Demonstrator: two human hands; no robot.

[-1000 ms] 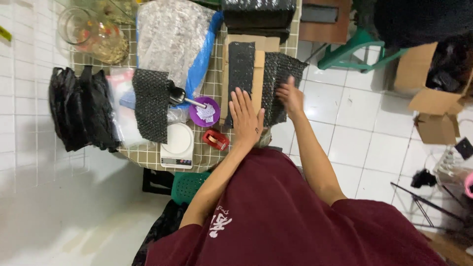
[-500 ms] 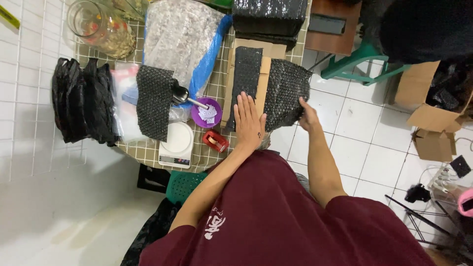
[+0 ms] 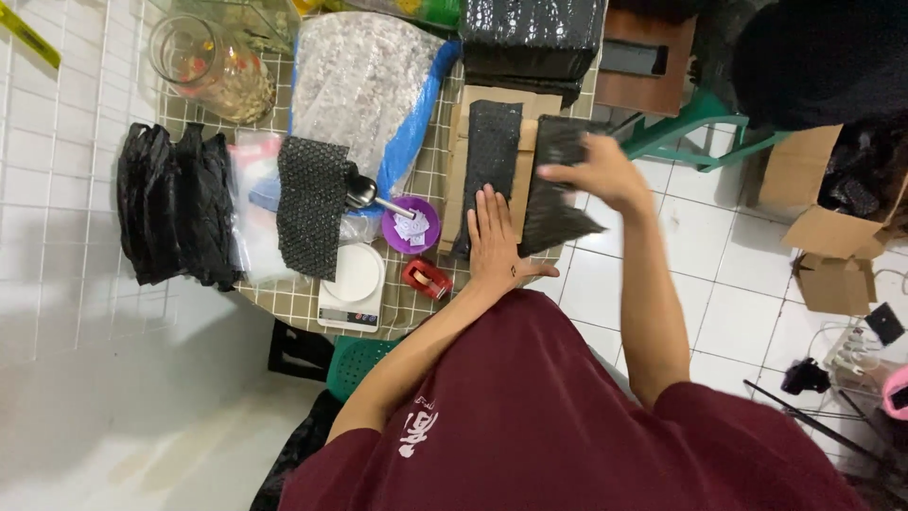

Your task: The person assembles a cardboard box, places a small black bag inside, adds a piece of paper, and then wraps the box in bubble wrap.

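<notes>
The black bubble-wrap sheet (image 3: 556, 189) lies at the worktop's (image 3: 430, 180) right edge — thin, limp and light, it is probably best pinched at an edge. The right hand (image 3: 598, 170) holds its far edge; the left hand (image 3: 494, 237), flat and open, presses the black-wrapped cardboard parcel (image 3: 492, 161) — purple dish (image 3: 410, 225) to the left.

Left hand (image 3: 495, 238) flat on black bubble-wrap strip (image 3: 489, 161); right hand (image 3: 598, 172) apparently gripping black wrap sheet (image 3: 553, 203), blurred.

A single head-worn camera is looking steeply down from above the person's shoulders, fairly near, taking in the tiled table (image 3: 430, 180) and white floor (image 3: 738, 284).
</notes>
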